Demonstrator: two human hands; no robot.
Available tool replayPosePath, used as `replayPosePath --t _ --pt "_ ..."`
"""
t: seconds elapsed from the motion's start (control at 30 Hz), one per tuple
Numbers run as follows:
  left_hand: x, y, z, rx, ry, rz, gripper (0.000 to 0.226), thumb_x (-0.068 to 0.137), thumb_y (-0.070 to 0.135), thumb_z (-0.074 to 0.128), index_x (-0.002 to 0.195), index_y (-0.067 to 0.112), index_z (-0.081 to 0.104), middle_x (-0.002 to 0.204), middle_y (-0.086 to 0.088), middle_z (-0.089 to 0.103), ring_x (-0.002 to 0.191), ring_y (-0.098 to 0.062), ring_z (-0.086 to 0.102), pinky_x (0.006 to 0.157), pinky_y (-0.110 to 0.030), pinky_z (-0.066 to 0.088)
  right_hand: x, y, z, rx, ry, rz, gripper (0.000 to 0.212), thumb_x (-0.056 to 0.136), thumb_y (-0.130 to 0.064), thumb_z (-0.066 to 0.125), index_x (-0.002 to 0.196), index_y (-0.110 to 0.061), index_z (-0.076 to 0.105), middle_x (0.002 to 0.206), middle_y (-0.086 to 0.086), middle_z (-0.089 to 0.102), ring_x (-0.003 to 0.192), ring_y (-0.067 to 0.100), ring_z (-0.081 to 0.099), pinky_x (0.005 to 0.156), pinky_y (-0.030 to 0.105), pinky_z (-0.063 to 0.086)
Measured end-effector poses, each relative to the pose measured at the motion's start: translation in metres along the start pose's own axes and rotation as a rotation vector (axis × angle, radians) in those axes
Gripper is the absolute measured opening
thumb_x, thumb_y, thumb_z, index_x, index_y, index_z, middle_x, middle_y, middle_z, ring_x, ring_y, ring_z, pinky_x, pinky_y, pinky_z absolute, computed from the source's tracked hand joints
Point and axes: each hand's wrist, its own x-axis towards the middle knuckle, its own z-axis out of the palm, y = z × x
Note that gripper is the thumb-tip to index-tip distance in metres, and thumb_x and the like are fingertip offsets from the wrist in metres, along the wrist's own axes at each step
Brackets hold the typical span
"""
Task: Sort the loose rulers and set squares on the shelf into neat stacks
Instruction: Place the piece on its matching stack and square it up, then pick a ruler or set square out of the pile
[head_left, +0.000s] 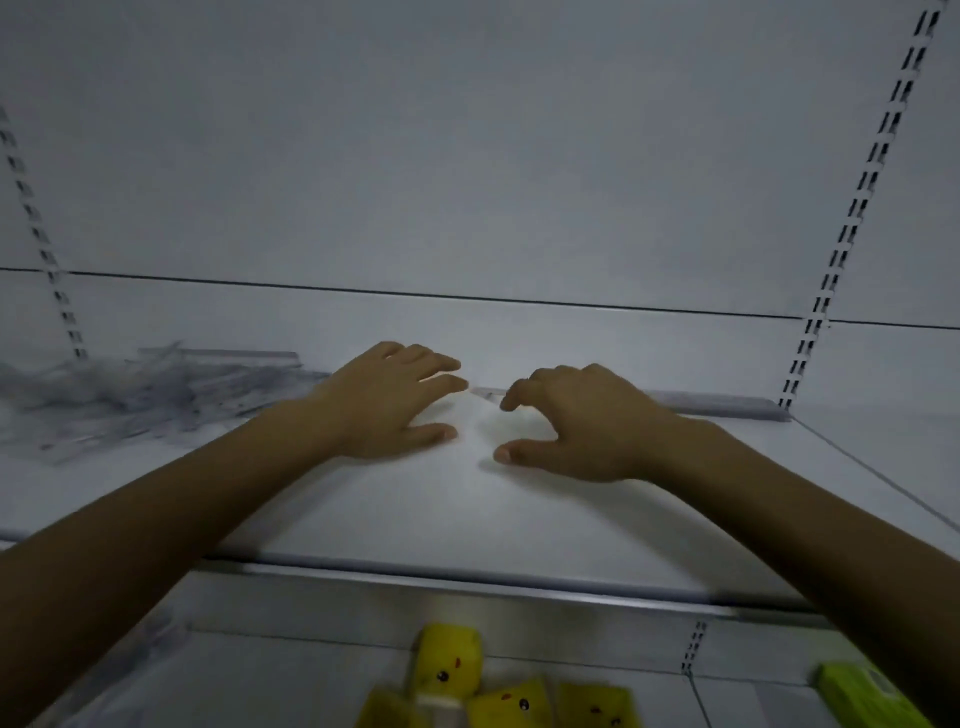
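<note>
A loose, blurred pile of clear rulers and set squares (119, 395) lies at the left of the white shelf (467, 519). My left hand (389, 400) rests palm down on the shelf just right of the pile, fingers straight. My right hand (571, 421) hovers close beside it, fingers bent with the tips pointing down and the thumb stretched out. Between the two hands shows the faint corner of a clear flat piece (485, 393); whether either hand touches it I cannot tell. A long grey-clear strip (727, 406) lies along the back, right of my right hand.
The shelf's back wall carries slotted uprights at the left (52, 260) and right (852, 218). On the lower shelf sit several yellow packs with small faces (498, 686) and a green box (862, 691).
</note>
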Motion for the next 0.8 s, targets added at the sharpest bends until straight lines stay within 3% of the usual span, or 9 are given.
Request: replayPosePath --t 0.07,0.17,0.3,0.4,0.5,0.57,0.67,0.8 --pt "-0.032 -0.030 0.003 0.015 -0.062 -0.062 0.093 0.078 0.074 -0.009 0.139 0.027 0.041 0.148 0.001 0.038 0.132 -0.020 0.038 0.108 -0.038 0.027 0.027 -0.035 0.000 -0.042 -0.032 -0.038 0.053 0.091 -0.060 0.041 0.132 -0.026 0.046 0.129 -0.001 0.055 0.113 0.019 0.053 0.093 0.034 0.037" --pt "-0.081 -0.075 0.005 0.000 -0.090 -0.160 0.095 0.076 0.077 -0.009 0.140 0.026 0.040 0.147 0.000 0.039 0.131 -0.021 0.039 0.108 -0.038 0.027 0.070 -0.081 0.005 -0.079 -0.113 -0.013 0.047 0.094 -0.053 0.039 0.126 -0.019 0.051 0.122 0.006 0.058 0.106 0.025 0.057 0.085 0.034 0.041" --pt "-0.144 -0.133 0.010 -0.050 -0.172 -0.308 0.106 0.063 0.089 -0.007 0.147 0.031 0.022 0.156 0.003 0.021 0.140 -0.019 0.024 0.112 -0.038 0.021 0.125 -0.126 0.018 -0.179 -0.129 0.045 0.024 0.097 -0.033 0.042 0.104 -0.015 0.056 0.111 0.007 0.061 0.091 0.025 0.058 0.073 0.029 0.037" --pt "-0.170 -0.156 0.021 -0.226 -0.249 -0.415 0.111 0.056 0.095 0.006 0.149 0.035 0.012 0.158 0.004 0.008 0.144 -0.018 0.013 0.116 -0.040 0.018 0.149 -0.139 0.021 -0.213 -0.112 0.102 0.018 0.094 -0.026 0.046 0.102 -0.014 0.057 0.102 0.004 0.061 0.080 0.022 0.053 0.069 0.029 0.037" --pt "-0.179 -0.171 0.036 -0.395 -0.245 -0.472 0.121 0.050 0.100 0.007 0.149 0.032 0.017 0.158 0.002 0.013 0.144 -0.018 0.015 0.117 -0.041 0.017 0.165 -0.151 0.018 -0.182 -0.150 0.168 0.020 0.090 -0.028 0.052 0.104 -0.015 0.058 0.092 0.001 0.055 0.080 0.022 0.053 0.069 0.029 0.039" --pt "-0.173 -0.176 0.042 -0.370 -0.223 -0.432 0.123 0.049 0.099 0.002 0.149 0.030 0.019 0.157 0.000 0.016 0.143 -0.018 0.016 0.117 -0.043 0.016 0.173 -0.157 0.019 -0.124 -0.111 0.222 0.019 0.088 -0.028 0.051 0.102 -0.016 0.057 0.097 0.001 0.060 0.079 0.022 0.053 0.070 0.029 0.039" --pt "-0.155 -0.180 0.044 -0.348 -0.220 -0.352 0.105 0.063 0.088 0.010 0.149 0.029 0.017 0.158 -0.001 0.016 0.144 -0.018 0.016 0.116 -0.045 0.014 0.182 -0.172 0.026 -0.029 0.047 0.259 0.029 0.088 -0.031 0.053 0.114 -0.017 0.050 0.111 0.004 0.056 0.090 0.022 0.053 0.074 0.029 0.038" --pt "-0.130 -0.184 0.049 -0.350 -0.271 -0.265 0.091 0.072 0.078 0.015 0.147 0.027 0.025 0.152 0.001 0.031 0.137 -0.020 0.031 0.112 -0.047 0.022 0.190 -0.187 0.047 0.111 0.051 0.170 0.054 0.087 -0.029 0.053 0.138 -0.021 0.035 0.138 0.003 0.042 0.121 0.025 0.044 0.099 0.037 0.037"
